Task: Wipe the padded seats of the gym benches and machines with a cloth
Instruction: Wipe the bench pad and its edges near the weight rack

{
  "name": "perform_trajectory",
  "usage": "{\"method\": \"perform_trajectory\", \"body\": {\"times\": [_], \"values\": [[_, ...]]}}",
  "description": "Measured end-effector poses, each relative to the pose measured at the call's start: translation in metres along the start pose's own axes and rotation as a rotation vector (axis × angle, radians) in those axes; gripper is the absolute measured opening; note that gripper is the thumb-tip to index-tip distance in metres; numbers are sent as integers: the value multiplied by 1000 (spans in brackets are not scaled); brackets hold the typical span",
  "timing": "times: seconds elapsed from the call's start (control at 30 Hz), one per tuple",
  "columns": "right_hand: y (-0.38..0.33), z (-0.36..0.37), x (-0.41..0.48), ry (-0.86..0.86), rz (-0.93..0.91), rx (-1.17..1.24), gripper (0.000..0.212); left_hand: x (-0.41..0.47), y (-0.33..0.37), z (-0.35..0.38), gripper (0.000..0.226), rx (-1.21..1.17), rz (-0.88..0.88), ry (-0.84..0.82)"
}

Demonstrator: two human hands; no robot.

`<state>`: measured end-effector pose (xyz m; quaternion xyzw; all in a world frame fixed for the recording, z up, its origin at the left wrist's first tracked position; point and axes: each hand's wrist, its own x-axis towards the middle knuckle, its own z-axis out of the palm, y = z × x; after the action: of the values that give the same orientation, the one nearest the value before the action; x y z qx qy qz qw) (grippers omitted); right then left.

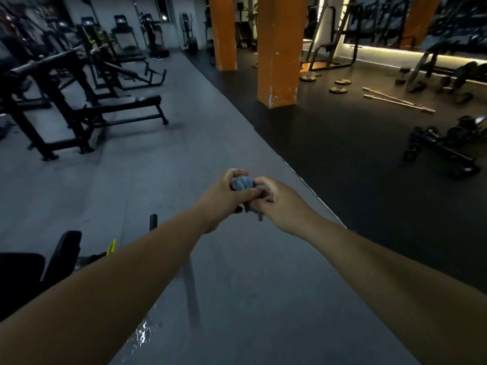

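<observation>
Both my arms reach forward over the grey floor. My left hand [224,198] and my right hand [276,204] meet at the middle of the view and together grip a bunched blue-grey cloth [241,184], with a tail of it hanging below between them. A black flat bench [131,102] with a padded top stands at the left, several steps ahead, under a black rack. A black padded seat [23,275] sits close at the lower left edge.
Two orange pillars [279,48] stand ahead at centre. Weight plates [338,86] and barbells [395,101] lie on the dark floor to the right, with a dumbbell rack [445,146] nearer. Treadmills line the far left wall. A grey floor strip runs forward between them.
</observation>
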<state>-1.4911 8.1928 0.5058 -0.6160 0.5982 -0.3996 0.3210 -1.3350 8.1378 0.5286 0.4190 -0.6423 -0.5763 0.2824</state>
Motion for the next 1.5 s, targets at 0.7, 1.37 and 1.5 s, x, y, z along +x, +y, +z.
{"method": "perform_trajectory", "body": {"times": [0.7,1.37,1.5], "values": [[12,74,493,134,432,620,43,353,-20,-284,24,356,-15,179],[-31,231,1036,-592,194,459,15,714,-16,-612,31,-265,-142,745],[-52,311,1110,-731,322,495,13,744,-43,-711,33,-168,-44,890]]}}
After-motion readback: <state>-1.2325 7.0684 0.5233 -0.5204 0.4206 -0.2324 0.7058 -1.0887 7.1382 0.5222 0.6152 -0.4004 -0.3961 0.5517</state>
